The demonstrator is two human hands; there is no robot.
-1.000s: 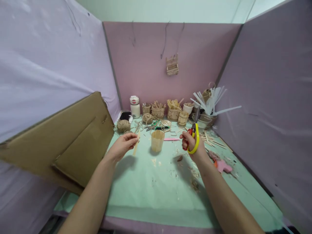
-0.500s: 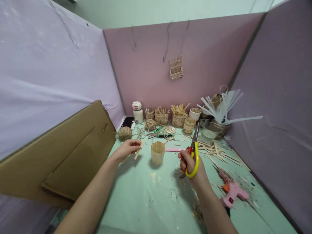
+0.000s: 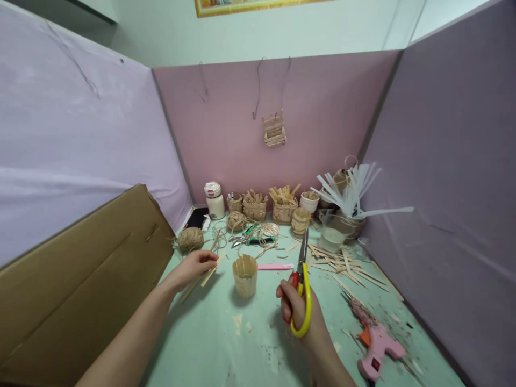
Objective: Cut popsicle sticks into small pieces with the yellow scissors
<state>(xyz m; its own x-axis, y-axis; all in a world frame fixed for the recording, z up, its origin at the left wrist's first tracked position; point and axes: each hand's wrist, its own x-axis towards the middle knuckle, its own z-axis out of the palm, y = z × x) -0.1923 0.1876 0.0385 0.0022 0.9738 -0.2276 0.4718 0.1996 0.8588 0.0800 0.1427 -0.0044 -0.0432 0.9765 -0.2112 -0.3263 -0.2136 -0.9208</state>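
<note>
My left hand pinches a thin wooden strip between thumb and fingertips, left of the small cup. A second strip slants below that hand; whether it is held too, I cannot tell. Wrapped around the handles of red and yellow scissors is my right hand. The scissor blades point up and away from me and look closed together. Between my hands an upright cup made of wooden strips stands on the table, touched by neither hand. Behind it lies a pink stick-like tool.
A pink glue gun lies at the right front, near scattered wooden strips. Twine balls, green-handled pliers, stick-filled baskets and a clear bowl stand or lie farther back. Cardboard leans at left.
The view has tilted up and shifted right, so everything sits lower and farther left in it. Both hands keep hold of the strip and the scissors.
</note>
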